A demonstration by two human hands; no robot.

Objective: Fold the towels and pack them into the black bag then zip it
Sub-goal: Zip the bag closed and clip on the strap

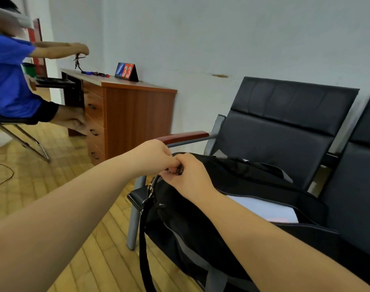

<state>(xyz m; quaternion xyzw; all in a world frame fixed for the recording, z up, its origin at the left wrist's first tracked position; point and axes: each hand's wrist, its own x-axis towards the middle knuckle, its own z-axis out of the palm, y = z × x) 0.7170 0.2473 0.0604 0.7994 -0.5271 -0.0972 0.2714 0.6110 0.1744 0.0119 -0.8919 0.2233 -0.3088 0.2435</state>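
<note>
The black bag [201, 224] lies on the seat of a black padded chair [285, 127], its near end hanging over the seat's front left corner, with a shoulder strap [144, 239] dropping from a metal clip toward the wooden floor [64, 186]. The bag's top opening gapes along most of its length, and a pale folded towel [268, 209] shows inside it, lying flat toward the right end of the opening. Both hands meet at the bag's left end, just below the chair's reddish-brown armrest [184, 137]. The left hand [152, 157] has its fingers curled in a tight grip on the bag's end, though exactly what it pinches is hidden behind the other hand. The right hand [188, 175] pinches a small metal piece (apparently the zipper pull, only a glint of it shows) between thumb and fingers, knuckles touching the left hand. A second black chair [365, 144] stands right beside the first, along the right edge of the view. Further back, against the pale wall, stands a wooden desk [137, 106] with drawers; a small flip scoreboard [126, 71] reading 33 sits on its surface, near some dark cords. A person in a blue shirt [9, 76] sits at the desk's far side, arms stretched over it.
</note>
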